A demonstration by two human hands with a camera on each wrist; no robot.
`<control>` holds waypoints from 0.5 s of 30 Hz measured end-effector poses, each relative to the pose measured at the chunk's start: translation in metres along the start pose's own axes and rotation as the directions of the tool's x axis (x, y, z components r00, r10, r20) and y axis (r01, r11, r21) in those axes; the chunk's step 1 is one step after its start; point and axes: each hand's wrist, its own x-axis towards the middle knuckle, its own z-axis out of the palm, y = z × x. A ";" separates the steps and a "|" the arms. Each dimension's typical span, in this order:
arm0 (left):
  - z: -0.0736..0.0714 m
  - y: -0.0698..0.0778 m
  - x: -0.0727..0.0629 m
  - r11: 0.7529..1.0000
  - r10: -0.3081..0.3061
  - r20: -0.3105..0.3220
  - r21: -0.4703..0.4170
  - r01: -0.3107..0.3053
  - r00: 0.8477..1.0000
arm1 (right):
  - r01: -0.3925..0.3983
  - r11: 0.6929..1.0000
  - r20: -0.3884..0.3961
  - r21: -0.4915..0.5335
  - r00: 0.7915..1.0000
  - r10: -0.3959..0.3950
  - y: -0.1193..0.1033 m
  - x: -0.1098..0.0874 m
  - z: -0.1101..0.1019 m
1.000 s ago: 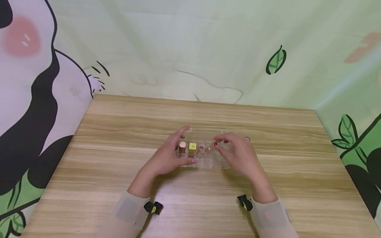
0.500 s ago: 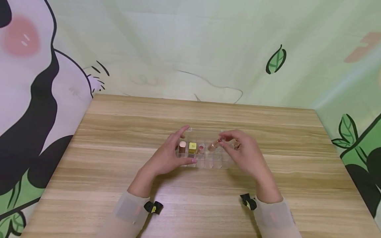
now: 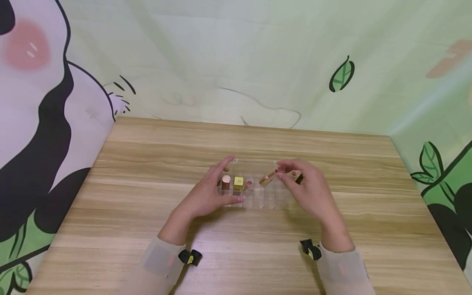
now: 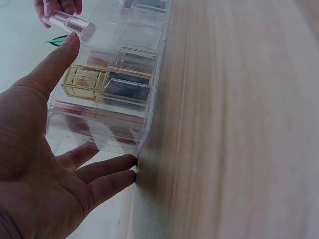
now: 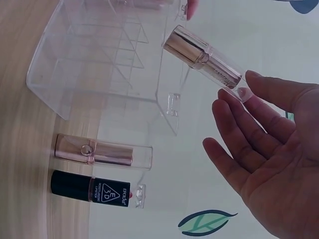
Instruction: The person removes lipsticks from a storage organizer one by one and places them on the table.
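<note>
My right hand (image 3: 307,184) pinches a rose-gold lipstick (image 5: 202,56) by its clear end, between thumb and fingertips. The tube hangs tilted above the clear compartmented organizer (image 3: 271,200), apart from it in the right wrist view. At the organizer's left end, my left hand (image 3: 206,196) holds it, thumb along the front and a finger at the back. Inside stand a brown lipstick with a pale top (image 3: 226,183), a gold square-topped one (image 3: 239,184) and a pinkish clear-topped one (image 3: 249,185). Compartments further right show no lipstick in the right wrist view.
Right of the organizer, a rose-gold lipstick with a clear cap (image 5: 102,152) and a black lipstick (image 5: 89,188) stand upright on the wooden table (image 3: 250,254). A printed cloth backdrop (image 3: 236,61) rises behind the table.
My right hand has moved right and slightly up, and the pinched lipstick has come with it, showing more of its tube. The left hand and organizer have stayed put.
</note>
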 end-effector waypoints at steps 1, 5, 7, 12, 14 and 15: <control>0.000 0.000 0.000 1.000 -0.001 0.000 0.001 0.001 1.000 | -0.001 1.000 -0.006 0.004 1.000 0.001 0.000 0.000 -0.001; 0.000 0.000 0.000 1.000 -0.003 0.002 -0.002 0.003 1.000 | 0.009 1.000 -0.030 0.019 1.000 -0.009 0.002 0.001 -0.003; 0.000 0.000 0.000 1.000 -0.004 0.002 -0.003 0.004 1.000 | 0.020 1.000 -0.041 0.024 0.999 -0.019 0.002 0.001 -0.004; 0.000 0.000 0.000 1.000 0.000 0.002 -0.005 0.000 1.000 | 0.016 0.999 -0.058 0.050 0.998 -0.013 0.004 0.000 -0.008; -0.001 0.000 0.000 1.000 0.004 0.002 -0.007 -0.004 1.000 | 0.002 0.998 -0.064 0.065 0.998 0.002 0.004 0.000 -0.010; -0.001 -0.001 0.000 1.000 0.004 0.002 -0.008 -0.004 1.000 | -0.004 0.997 -0.067 0.073 0.998 0.009 0.004 0.000 -0.011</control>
